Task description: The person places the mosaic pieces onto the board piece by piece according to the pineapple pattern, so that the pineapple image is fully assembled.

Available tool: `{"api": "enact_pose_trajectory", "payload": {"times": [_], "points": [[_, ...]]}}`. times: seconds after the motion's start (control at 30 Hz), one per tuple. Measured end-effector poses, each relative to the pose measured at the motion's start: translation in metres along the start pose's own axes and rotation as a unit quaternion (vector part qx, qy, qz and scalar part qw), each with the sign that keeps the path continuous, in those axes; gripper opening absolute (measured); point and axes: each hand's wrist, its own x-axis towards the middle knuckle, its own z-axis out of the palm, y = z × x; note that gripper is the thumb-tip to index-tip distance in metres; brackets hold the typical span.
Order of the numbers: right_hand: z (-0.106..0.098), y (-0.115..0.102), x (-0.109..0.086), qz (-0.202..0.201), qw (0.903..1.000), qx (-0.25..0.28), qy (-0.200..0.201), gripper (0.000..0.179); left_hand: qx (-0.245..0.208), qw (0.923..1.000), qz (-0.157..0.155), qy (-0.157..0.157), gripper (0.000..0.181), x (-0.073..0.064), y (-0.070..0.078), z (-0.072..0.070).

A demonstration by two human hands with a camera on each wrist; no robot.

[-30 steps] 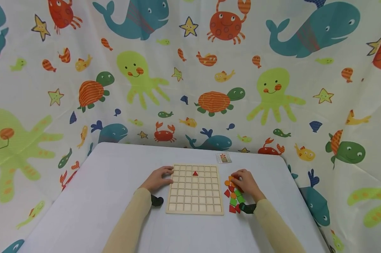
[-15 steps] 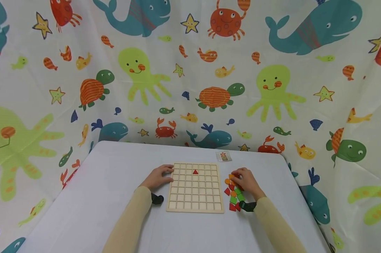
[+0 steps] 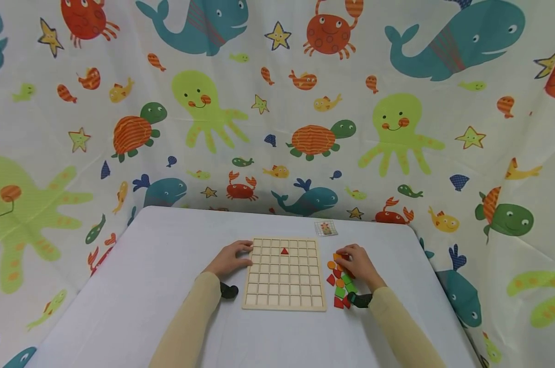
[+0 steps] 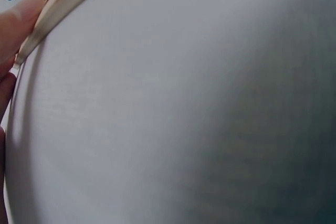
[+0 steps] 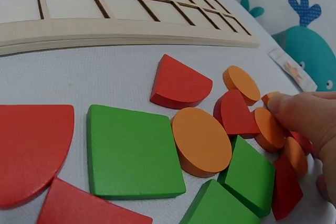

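Head view: a light wooden board [image 3: 284, 308] with a grid of square cells lies flat on a white table [image 3: 120, 286].
Red triangle: a single red triangle [image 3: 284, 251] sits in the board's second row from the far side, in the middle column.
Left hand: the left hand [image 3: 228, 259] is at the board's edge, between 9 and 10 o'clock, thumb and fingers spread apart and touching that edge.
Right hand: the right hand [image 3: 361, 265] is at 3 o'clock from the board, its thumb at an orange piece [image 5: 269, 97]; whether it pinches that piece, I cannot tell.
Loose pieces: red, green and orange shapes lie in a cluster at 3 o'clock from the board, partly covered by the right hand.
Right wrist view: around a large green square [image 5: 134, 153], an orange disc [image 5: 202, 140] lies just beside it at 3 o'clock, a red rounded piece [image 5: 31, 150] at 9 and a red quarter-round [image 5: 181, 82] at 1.
Card: a small printed card [image 3: 326, 228] lies between 1 and 2 o'clock from the board.
Backdrop: a sea-animal cloth [image 3: 268, 117] hangs at 12 o'clock.
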Motion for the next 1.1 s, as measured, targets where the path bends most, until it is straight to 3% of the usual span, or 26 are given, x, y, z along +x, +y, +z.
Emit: {"api": "enact_pose_trajectory", "payload": {"times": [0.6, 0.8, 0.97, 1.1], "points": [[-0.001, 0.004, 0.022, -0.005, 1.0, 0.001, -0.001, 0.029, -0.005, 0.9999, -0.007, 0.01, 0.046, 0.007, 0.002, 0.005], [-0.002, 0.0, 0.027, -0.02, 0.9995, 0.011, 0.021, 0.036, -0.001, 0.9999, -0.01, 0.013, 0.046, 0.009, 0.006, 0.005], [0.005, -0.015, 0.027, -0.065, 0.996, 0.043, 0.044, 0.035, 0.004, 0.9998, -0.014, 0.015, 0.046, 0.013, 0.007, 0.007], [0.018, -0.033, 0.028, -0.14, 0.988, 0.047, 0.044, 0.031, 0.005, 0.9998, -0.015, 0.016, 0.046, 0.015, 0.007, 0.008]]}}
